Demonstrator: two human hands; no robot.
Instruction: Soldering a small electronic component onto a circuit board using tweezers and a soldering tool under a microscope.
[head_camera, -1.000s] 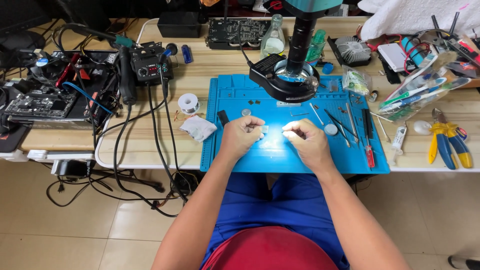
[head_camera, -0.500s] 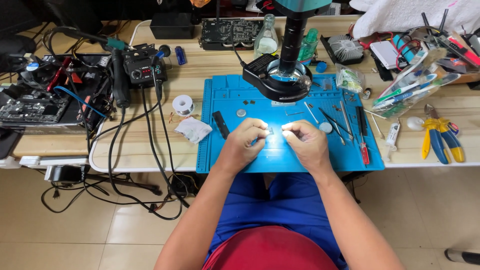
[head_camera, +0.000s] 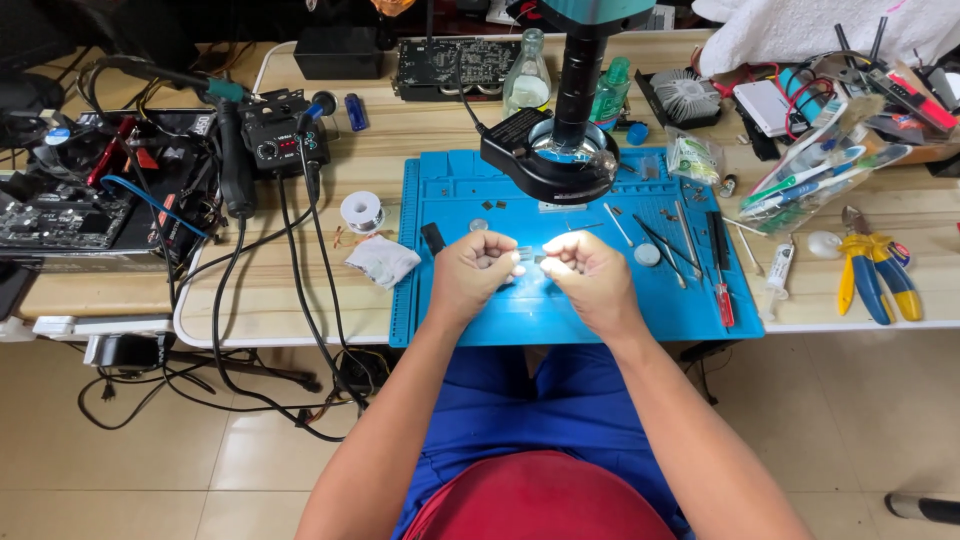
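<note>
Over the blue mat (head_camera: 470, 320), both hands, left (head_camera: 472, 272) and right (head_camera: 588, 275), pinch a tiny part (head_camera: 530, 255) between their fingertips. It seems barely gripped; a slip could drop it among the tweezers (head_camera: 655, 243) or off the surface.

small pale clear part (head_camera: 527, 253), pinched between fingertips of both hands, held level above blue work mat, near its front middle, detail too small to tell

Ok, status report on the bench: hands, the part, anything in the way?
Left hand and right hand both pinched on a small part, too small to identify. Held just above the blue mat. Magnifier lamp behind, tweezers to the right, neither blocking.
</note>
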